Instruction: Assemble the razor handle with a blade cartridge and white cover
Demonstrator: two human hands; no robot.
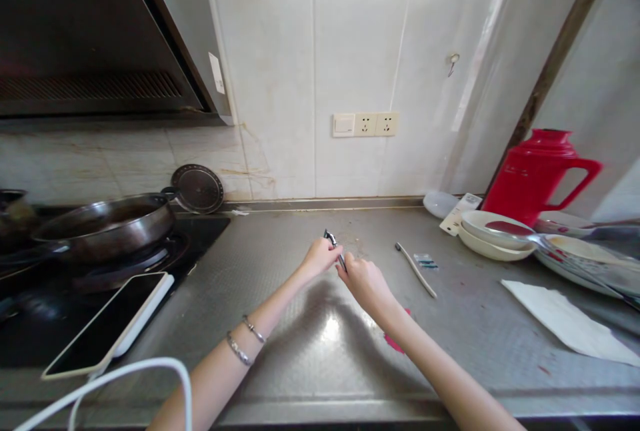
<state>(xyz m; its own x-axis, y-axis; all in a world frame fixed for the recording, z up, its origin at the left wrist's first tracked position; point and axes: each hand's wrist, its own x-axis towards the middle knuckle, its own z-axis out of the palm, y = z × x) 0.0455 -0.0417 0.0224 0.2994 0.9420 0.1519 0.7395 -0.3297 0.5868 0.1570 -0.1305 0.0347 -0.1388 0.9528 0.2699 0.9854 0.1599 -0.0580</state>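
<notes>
Both hands are closed on a slim razor (331,239) with a dark head and shiny metal neck, held over the middle of the steel counter (280,237). My left hand (323,255) pinches it just below the head. Lower down, my right hand (363,277) grips the dark handle, most of which its fingers hide. To the right of that hand lies a pale toothbrush (419,274) with a dark head. Beside the toothbrush is a small clear packet with green strips (426,261). A pink item (394,343) is partly covered by my right forearm.
On the left, a phone (107,327) with a white cable lies at the hob edge, near a steel pan (120,227). At the right stand a red thermos (533,174), stacked bowls (495,237) and plates. A white paper sheet (565,321) lies in front of them.
</notes>
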